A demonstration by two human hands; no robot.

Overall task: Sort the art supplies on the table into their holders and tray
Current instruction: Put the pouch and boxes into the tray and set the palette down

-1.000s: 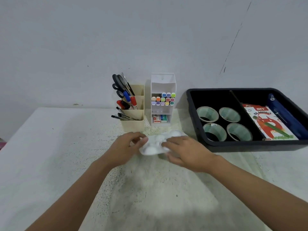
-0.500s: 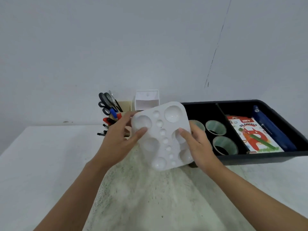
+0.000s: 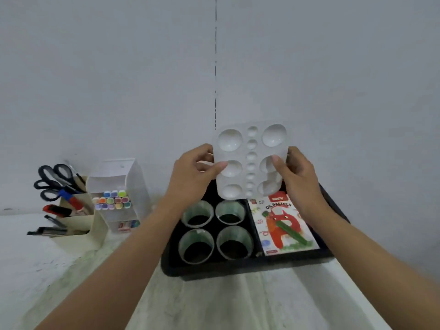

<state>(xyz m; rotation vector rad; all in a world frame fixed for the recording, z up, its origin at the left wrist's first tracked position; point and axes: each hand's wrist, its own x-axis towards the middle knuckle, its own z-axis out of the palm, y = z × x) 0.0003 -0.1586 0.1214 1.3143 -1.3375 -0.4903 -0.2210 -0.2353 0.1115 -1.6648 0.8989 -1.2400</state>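
Note:
A white paint palette [image 3: 251,160] with round wells is held upright in the air above the back of the black tray [image 3: 214,269]. My left hand [image 3: 192,173] grips its left edge, thumb on the front. My right hand [image 3: 297,177] grips its right edge the same way. Inside the tray stand several rolls of tape [image 3: 196,245] on the left and a box of oil pastels [image 3: 283,225] on the right.
A beige holder [image 3: 78,234] with scissors [image 3: 53,179] and pens stands at the left. Beside it is a white organiser [image 3: 119,186] holding coloured markers. The grey wall is close behind the tray.
Both hands lifted the palette off the table, turned it upright and carried it right, over the black tray. The view has shifted right with it.

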